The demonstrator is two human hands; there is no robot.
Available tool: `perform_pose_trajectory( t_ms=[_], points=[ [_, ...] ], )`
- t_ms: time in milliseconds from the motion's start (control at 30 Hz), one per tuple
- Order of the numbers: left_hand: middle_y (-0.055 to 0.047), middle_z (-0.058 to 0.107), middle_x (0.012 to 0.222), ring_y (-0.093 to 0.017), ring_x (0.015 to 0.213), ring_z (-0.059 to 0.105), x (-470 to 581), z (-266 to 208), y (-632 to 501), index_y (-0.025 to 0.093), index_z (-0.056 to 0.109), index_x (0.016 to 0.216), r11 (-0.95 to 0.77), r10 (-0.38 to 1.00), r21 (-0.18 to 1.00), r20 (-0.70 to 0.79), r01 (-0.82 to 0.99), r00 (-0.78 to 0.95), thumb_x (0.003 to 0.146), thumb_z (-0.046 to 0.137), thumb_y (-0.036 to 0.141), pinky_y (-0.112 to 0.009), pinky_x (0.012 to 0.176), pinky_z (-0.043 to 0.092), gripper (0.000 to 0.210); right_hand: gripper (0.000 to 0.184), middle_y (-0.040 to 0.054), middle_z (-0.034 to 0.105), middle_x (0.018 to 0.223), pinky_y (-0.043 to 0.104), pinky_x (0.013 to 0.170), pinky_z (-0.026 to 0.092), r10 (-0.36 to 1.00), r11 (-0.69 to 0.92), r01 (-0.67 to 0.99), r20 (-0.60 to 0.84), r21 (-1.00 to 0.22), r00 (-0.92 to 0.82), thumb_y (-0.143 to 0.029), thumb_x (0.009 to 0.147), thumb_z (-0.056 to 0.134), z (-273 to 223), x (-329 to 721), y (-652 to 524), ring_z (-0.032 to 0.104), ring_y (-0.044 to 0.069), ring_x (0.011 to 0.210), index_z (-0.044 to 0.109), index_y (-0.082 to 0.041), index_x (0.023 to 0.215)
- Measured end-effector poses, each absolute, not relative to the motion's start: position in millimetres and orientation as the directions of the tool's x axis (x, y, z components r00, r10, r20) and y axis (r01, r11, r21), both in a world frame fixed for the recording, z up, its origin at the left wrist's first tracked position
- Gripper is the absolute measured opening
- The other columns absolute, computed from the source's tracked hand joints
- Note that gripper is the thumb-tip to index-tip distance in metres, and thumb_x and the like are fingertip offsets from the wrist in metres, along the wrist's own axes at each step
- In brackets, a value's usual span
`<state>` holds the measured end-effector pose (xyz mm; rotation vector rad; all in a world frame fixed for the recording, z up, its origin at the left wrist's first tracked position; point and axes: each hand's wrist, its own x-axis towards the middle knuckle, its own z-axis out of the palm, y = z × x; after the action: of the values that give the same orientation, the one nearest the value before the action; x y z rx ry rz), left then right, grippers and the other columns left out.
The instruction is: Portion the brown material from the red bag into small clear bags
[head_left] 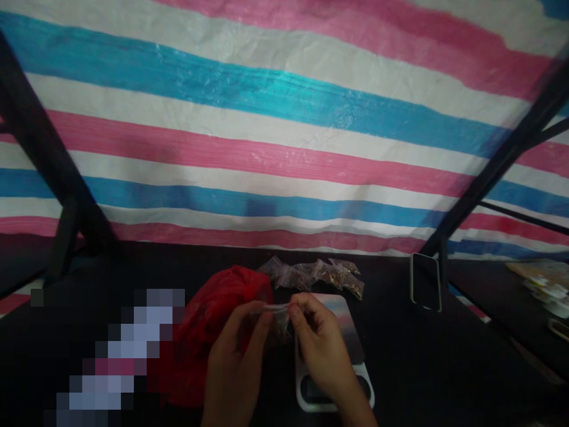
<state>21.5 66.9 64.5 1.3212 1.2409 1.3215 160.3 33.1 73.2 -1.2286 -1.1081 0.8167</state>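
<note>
Both hands pinch the top edge of a small clear zip bag [280,323], which hangs between them with some dark contents low down. My left hand [240,350] grips its left end, fingers closed, close beside a red plastic bag [208,308]. At the bag's right end my right hand [317,335] is closed on the edge, over the left part of a white kitchen scale [342,320]. The scale's display is partly covered by that hand. Behind the scale lie several filled small zip bags [329,273] in a loose group.
A phone [425,281] lies on the black table [400,356] to the right. Dark slanted posts [489,172] stand on both sides, before a striped plastic sheet [267,148]. More packets [542,284] sit at far right. A pixelated patch hides the area at left.
</note>
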Motion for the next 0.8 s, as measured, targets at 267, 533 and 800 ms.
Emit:
perform_pose_trajectory(
  t_ms=[267,533,800],
  points=[
    [-0.004,0.077,0.086,-0.023,0.082,0.073,19,61,70,0.024,0.076,0.084,-0.193,0.981,0.98,0.194,0.037,0.002,0.084,0.07,0.056,-0.033,0.079,0.062,0.032,0.02,-0.0008,0.06,0.08,0.026,0.064,0.043,0.907,0.24,0.266,0.314,-0.934,0.282,-0.041,0.097,0.067,75,147,35,0.053,0.015,0.07,0.07,-0.022,0.09],
    [-0.007,0.079,0.093,-0.025,0.087,0.076,17,63,69,0.023,0.078,0.089,-0.184,0.982,0.983,0.185,-0.015,0.038,0.086,0.069,0.054,-0.035,0.083,0.063,0.032,0.023,0.0016,0.066,0.087,0.028,0.072,0.049,0.907,0.227,0.263,0.302,-0.938,0.295,-0.043,0.101,0.06,76,144,38,0.06,0.018,0.079,0.07,-0.022,0.097],
    [-0.002,0.079,0.085,-0.019,0.08,0.075,16,66,69,0.025,0.079,0.083,-0.316,0.947,0.948,0.318,-0.045,0.046,0.089,0.071,0.039,-0.025,0.076,0.062,0.018,0.019,-0.0021,0.058,0.076,0.024,0.06,0.042,0.86,0.313,0.313,0.407,-0.897,0.307,-0.035,0.096,0.069,80,142,36,0.051,0.014,0.066,0.068,-0.023,0.081]
  ],
)
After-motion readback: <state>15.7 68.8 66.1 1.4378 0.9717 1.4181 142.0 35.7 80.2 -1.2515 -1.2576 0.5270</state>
